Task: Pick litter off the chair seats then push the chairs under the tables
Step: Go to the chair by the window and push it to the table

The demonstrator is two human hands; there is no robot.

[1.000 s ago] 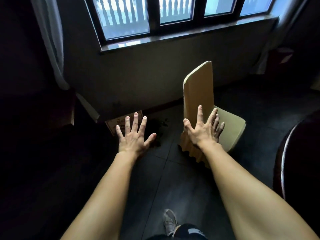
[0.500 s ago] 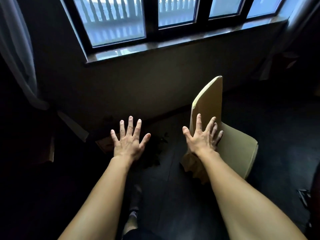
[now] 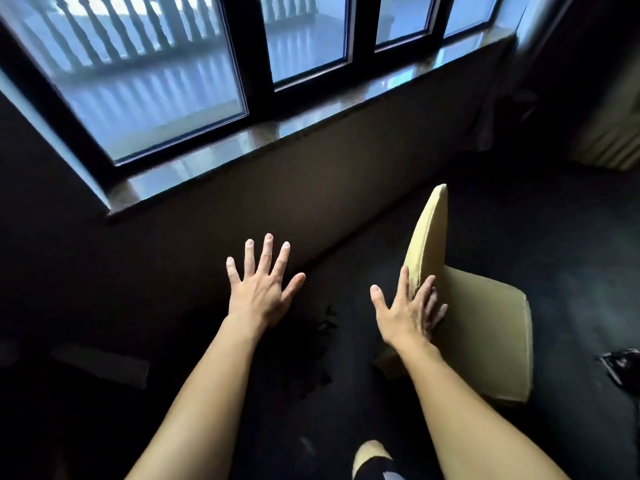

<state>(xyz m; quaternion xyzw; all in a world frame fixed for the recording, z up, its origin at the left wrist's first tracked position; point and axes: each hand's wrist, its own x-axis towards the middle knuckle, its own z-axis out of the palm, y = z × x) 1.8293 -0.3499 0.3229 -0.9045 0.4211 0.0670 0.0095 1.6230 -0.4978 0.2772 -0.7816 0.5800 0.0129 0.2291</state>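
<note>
We hold both hands out, fingers spread, gripping nothing. Our left hand (image 3: 258, 292) hovers over the dim floor (image 3: 571, 289). Our right hand (image 3: 405, 313) has its fingertips across the foot of the backrest (image 3: 427, 237) of the yellow chair (image 3: 485, 337), whose seat runs off to that hand's right; we cannot tell whether they touch. No table shows, so a one-handed shove low on the back may swing the chair askew. Dark scraps (image 3: 322, 327) between our hands could be trodden on.
</note>
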